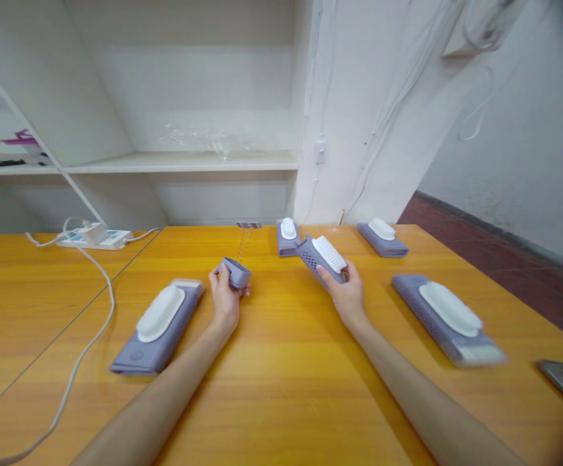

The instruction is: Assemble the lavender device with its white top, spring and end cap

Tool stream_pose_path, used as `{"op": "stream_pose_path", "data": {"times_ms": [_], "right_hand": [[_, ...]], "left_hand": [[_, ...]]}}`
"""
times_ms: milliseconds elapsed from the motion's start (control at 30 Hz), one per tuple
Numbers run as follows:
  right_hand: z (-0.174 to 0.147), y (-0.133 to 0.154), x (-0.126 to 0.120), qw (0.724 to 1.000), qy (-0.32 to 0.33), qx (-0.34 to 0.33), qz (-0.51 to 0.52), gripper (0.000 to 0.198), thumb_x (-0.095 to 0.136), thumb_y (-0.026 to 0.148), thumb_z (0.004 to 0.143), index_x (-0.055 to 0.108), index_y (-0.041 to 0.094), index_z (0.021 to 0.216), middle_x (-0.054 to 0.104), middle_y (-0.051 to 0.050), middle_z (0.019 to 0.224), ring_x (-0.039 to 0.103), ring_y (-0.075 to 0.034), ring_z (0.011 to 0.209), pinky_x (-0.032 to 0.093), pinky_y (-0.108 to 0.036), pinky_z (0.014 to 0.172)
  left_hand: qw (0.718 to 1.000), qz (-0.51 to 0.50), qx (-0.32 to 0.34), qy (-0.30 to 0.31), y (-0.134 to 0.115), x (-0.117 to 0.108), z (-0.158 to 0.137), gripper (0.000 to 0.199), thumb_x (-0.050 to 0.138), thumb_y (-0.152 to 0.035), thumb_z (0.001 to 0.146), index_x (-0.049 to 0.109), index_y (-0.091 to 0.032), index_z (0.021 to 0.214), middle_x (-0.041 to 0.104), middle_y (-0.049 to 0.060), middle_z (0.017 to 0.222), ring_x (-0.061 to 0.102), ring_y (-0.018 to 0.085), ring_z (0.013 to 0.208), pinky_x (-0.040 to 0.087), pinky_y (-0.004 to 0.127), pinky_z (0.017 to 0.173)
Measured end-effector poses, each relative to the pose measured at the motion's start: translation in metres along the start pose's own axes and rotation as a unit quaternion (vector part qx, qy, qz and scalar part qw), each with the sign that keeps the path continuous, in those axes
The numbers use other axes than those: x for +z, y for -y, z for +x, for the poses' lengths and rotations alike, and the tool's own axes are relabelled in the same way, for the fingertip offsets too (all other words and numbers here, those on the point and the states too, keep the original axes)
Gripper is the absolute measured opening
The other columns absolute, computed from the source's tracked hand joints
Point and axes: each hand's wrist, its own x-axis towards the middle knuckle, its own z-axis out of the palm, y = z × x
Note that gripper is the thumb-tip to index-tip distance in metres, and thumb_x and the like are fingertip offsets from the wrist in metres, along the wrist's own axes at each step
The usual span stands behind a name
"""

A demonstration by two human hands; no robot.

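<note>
On the table (281, 401), among four resting units, the right hand (347, 294) grips a unit (321, 257) tilted clear of the surface, while the left hand (224, 299) pinches its detached cap (235, 272) apart.

The worktop (281, 362) is yellow-orange wood-grain, smooth with a soft sheen, likely laminate. The device (323, 257) in the right hand (347, 294) looks like matt lilac plastic, its face perforated, topped with a ribbed white plastic pad. The small cap (235, 272) in the left hand (224, 299) is the same matt lilac plastic. The power strip (94, 237) is glossy white plastic, its cable (87, 343) smooth and rubbery. On the shelf (184, 162), painted matt white, lies thin crinkled clear film (198, 137).
</note>
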Motion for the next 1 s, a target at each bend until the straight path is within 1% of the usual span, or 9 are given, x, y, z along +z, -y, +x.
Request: {"op": "stream_pose_path", "data": {"times_ms": [100, 200, 300, 400, 500, 667, 867, 933, 1000], "right_hand": [[-0.0015, 0.0001, 0.0009, 0.999, 0.004, -0.032, -0.024, 0.067, 0.073, 0.052, 0.064, 0.052, 0.012, 0.114, 0.054, -0.012, 0.106, 0.051, -0.025, 0.096, 0.042, -0.036, 0.085], [-0.0027, 0.0008, 0.0001, 0.994, 0.006, -0.082, -0.068, 0.067, 0.075, 0.05, 0.063, 0.052, 0.015, 0.116, 0.051, -0.009, 0.106, 0.05, -0.024, 0.097, 0.04, -0.036, 0.087], [-0.0047, 0.0026, -0.0007, 0.987, 0.036, -0.122, -0.099, 0.07, 0.078, 0.049, 0.061, 0.052, 0.017, 0.117, 0.05, -0.008, 0.104, 0.05, -0.023, 0.096, 0.041, -0.035, 0.087], [-0.0072, 0.0051, -0.001, 0.981, 0.062, -0.146, -0.114, 0.072, 0.08, 0.048, 0.059, 0.052, 0.018, 0.118, 0.048, -0.007, 0.104, 0.05, -0.023, 0.097, 0.041, -0.035, 0.088], [-0.0087, 0.0071, -0.0013, 0.978, 0.072, -0.162, -0.113, 0.071, 0.08, 0.047, 0.06, 0.052, 0.019, 0.118, 0.048, -0.007, 0.105, 0.049, -0.023, 0.098, 0.041, -0.035, 0.089], [-0.0083, 0.0081, -0.0021, 0.978, 0.069, -0.167, -0.102, 0.069, 0.08, 0.046, 0.062, 0.052, 0.019, 0.118, 0.048, -0.007, 0.105, 0.049, -0.023, 0.098, 0.041, -0.035, 0.088], [-0.0068, 0.0079, -0.0019, 0.98, 0.06, -0.167, -0.087, 0.068, 0.08, 0.046, 0.061, 0.053, 0.018, 0.117, 0.049, -0.008, 0.107, 0.049, -0.024, 0.1, 0.041, -0.036, 0.089], [-0.0053, 0.0055, -0.002, 0.983, 0.057, -0.156, -0.073, 0.065, 0.078, 0.046, 0.064, 0.053, 0.018, 0.116, 0.051, -0.008, 0.108, 0.05, -0.024, 0.1, 0.041, -0.037, 0.089], [-0.0027, 0.0012, -0.0024, 0.989, 0.055, -0.131, -0.047, 0.06, 0.075, 0.046, 0.068, 0.053, 0.017, 0.115, 0.053, -0.008, 0.104, 0.052, -0.024, 0.097, 0.044, -0.036, 0.085]], "left_hand": [[1.0, 0.012, 0.002, -0.012, -0.0005, -0.0006, 0.0016, 0.033, 0.051, -0.05, 0.078, 0.036, -0.024, 0.093, 0.053, -0.003, 0.076, 0.054, 0.01, 0.046, 0.037, 0.018, 0.035], [1.0, 0.022, 0.007, -0.017, -0.0003, -0.0007, 0.0012, 0.033, 0.051, -0.049, 0.078, 0.037, -0.024, 0.093, 0.053, -0.003, 0.077, 0.053, 0.009, 0.046, 0.037, 0.018, 0.035], [0.999, 0.023, 0.015, -0.018, 0.0, -0.0007, 0.0002, 0.032, 0.051, -0.049, 0.078, 0.036, -0.025, 0.094, 0.052, -0.004, 0.076, 0.053, 0.01, 0.045, 0.037, 0.018, 0.035], [1.0, 0.018, 0.014, -0.02, -0.0004, -0.0008, 0.0002, 0.032, 0.051, -0.049, 0.078, 0.037, -0.025, 0.093, 0.051, -0.005, 0.074, 0.052, 0.009, 0.044, 0.036, 0.018, 0.034], [0.999, 0.013, 0.018, -0.025, -0.0013, -0.0012, 0.0013, 0.031, 0.052, -0.049, 0.077, 0.039, -0.024, 0.089, 0.049, -0.005, 0.07, 0.049, 0.008, 0.043, 0.032, 0.016, 0.032], [0.999, 0.022, 0.02, -0.043, -0.0017, -0.0018, 0.0025, 0.032, 0.053, -0.051, 0.075, 0.043, -0.023, 0.085, 0.044, -0.006, 0.065, 0.044, 0.006, 0.042, 0.027, 0.013, 0.031], [0.998, 0.029, 0.014, -0.063, -0.0002, -0.0046, 0.005, 0.034, 0.052, -0.053, 0.076, 0.038, -0.026, 0.09, 0.044, -0.008, 0.064, 0.042, 0.006, 0.04, 0.024, 0.012, 0.031], [0.997, 0.033, 0.01, -0.064, 0.0003, -0.0055, 0.0062, 0.035, 0.051, -0.053, 0.076, 0.036, -0.027, 0.092, 0.045, -0.008, 0.064, 0.042, 0.006, 0.039, 0.024, 0.012, 0.032], [0.997, 0.039, 0.007, -0.064, 0.0003, -0.0058, 0.0068, 0.035, 0.05, -0.054, 0.076, 0.035, -0.027, 0.093, 0.045, -0.008, 0.063, 0.042, 0.006, 0.039, 0.023, 0.012, 0.032]]}}
